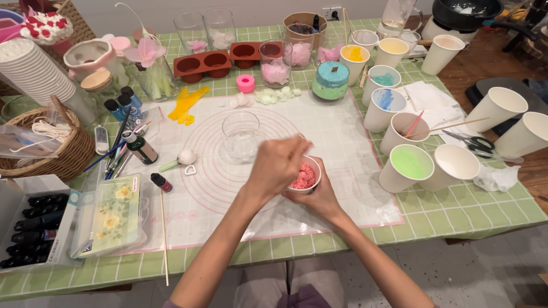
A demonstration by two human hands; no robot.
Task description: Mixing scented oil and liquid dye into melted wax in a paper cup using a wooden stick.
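Observation:
My right hand (321, 197) cups a small white paper cup (311, 169) from below, just above the silicone mat (342, 137). The cup holds crumbly pink-red wax (304, 177). My left hand (277, 166) hovers over the cup's left rim with its fingers bunched around what looks like a thin wooden stick (304, 144); motion blur hides the detail. An empty clear glass (241, 136) stands on the mat just behind my left hand.
Paper cups with coloured wax, among them a green one (409, 165), line the right side, beside scissors (476, 142). A teal candle jar (331, 80), brown silicone moulds (202, 64) and glasses stand behind. Left: wicker basket (63, 154), dye bottles (140, 147), flat floral box (111, 215).

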